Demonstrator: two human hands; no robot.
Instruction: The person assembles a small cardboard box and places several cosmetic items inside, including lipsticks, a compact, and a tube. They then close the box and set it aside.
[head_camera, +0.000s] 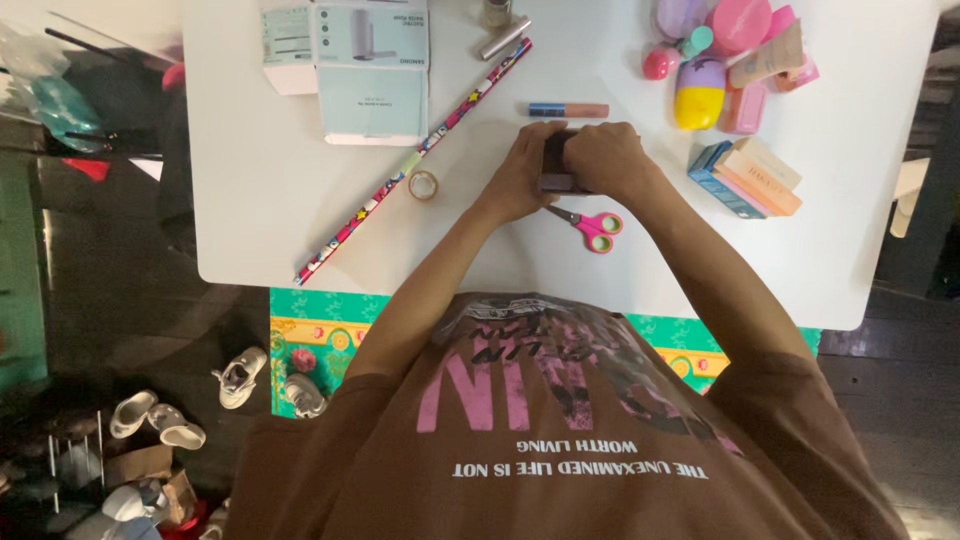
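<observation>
Table (280, 200): white, rounded corners, filling the upper and middle frame; the wearer's brown printed shirt covers the lower middle.
Floor mat (320, 320): teal and yellow patterned, showing under the table's near edge, lower left of centre.
Carton (372, 70): pale mint and white box, rectangular, upper left of centre, product picture on its top panel; a smaller white leaflet-like flap at its left.
Wrapping roll (420, 155): long thin tube, multicoloured print, lying diagonally from upper centre down to the table's lower-left edge.
Boxes stack (748, 178): small oblong packages, blue, cream and orange, fanned together at right of centre.
Cosmetics cluster (725, 50): pink, lilac and yellow bottles and tubs, upper right.
Dark box (556, 165): small dark purple-black block, centre of frame, on the table between both hands.
Left hand (525, 175): fingers curled and pressed against the dark box's left side.
Right hand (605, 160): fingers folded over the box's top and right side, gripping it.
Scissors (590, 228): pink handles, just below the hands.
Lip tube (568, 110): blue and coral, just above the hands.
Tape ring (423, 185): clear, beside the roll.
</observation>
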